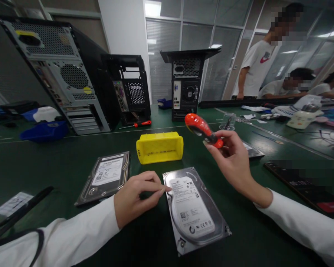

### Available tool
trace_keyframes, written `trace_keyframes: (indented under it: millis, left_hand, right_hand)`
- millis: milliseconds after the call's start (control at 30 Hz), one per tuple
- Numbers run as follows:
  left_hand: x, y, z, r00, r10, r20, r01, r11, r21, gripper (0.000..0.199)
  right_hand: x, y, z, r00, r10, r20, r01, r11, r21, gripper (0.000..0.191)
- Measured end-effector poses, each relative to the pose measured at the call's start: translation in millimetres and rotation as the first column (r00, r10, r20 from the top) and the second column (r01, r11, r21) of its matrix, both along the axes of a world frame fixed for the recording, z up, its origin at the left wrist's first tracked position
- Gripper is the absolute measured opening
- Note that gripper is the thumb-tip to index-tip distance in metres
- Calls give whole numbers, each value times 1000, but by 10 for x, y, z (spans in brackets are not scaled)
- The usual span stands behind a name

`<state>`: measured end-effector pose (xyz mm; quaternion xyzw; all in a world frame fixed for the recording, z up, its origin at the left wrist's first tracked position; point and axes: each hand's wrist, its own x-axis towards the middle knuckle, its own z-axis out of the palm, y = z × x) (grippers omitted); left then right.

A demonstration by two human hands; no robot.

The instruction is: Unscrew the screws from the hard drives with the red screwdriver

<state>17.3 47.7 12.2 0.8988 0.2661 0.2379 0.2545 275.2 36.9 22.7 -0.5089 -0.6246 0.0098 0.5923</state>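
A silver hard drive (196,207) with a white label lies flat on the green table in front of me. At its left edge is my left hand (140,194), index finger and thumb closed together against the drive, the other fingers curled. Raised above the table to the right, my right hand (232,155) is closed on a red and black screwdriver (199,126). Its thick handle points up and left; the shaft is hidden. Beyond the drive stands a yellow bin (160,148). Left of it a second hard drive (108,172) lies, partly behind my left forearm.
Computer cases (89,74) stand along the back, one with its panel off (132,89) and one further right (185,85). Another screwdriver (139,123) lies there. A blue bin (44,131) is at left. A dark long part (300,189) lies at right. People (253,66) are beyond the table.
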Motion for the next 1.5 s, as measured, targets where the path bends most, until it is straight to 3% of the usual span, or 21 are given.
trace_keyframes:
  millis: [133, 267, 400, 500, 633, 733, 1000, 1500]
  left_hand:
    - [-7, 28, -44, 999, -33, 19, 34, 998, -50, 29]
    - [1, 21, -60, 1000, -21, -23, 19, 996, -92, 31]
    - [36, -6, -87, 998, -18, -54, 10, 990, -138, 25]
    - [52, -31, -110, 997, -64, -38, 62, 997, -54, 21]
    - [35, -58, -119, 988, -151, -16, 150, 965, 215, 32]
    - [14, -75, -139, 990, -141, 14, 132, 954, 270, 29]
    - [29, -93, -236, 990, 84, 114, -95, 990, 102, 15]
    - [78, -109, -185, 992, 100, 82, -95, 994, -58, 14]
  right_hand:
    - [-171, -73, 233, 929, 239, -284, -249, 968, -1, 21]
    - [-397, -136, 388, 754, 452, -476, -512, 859, 3, 18]
    - [-611, -146, 451, 593, 583, -555, -683, 729, 37, 19]
    - [-706, -131, 414, 551, 649, -524, -740, 670, 52, 18]
    - [-733, -114, 330, 596, 655, -464, -734, 679, 16, 19]
    - [-710, -111, 308, 585, 645, -492, -733, 680, 18, 19]
    - [-685, -95, 248, 545, 658, -520, -757, 653, 33, 17]
    - [-713, -132, 235, 617, 631, -471, -687, 723, 69, 16]
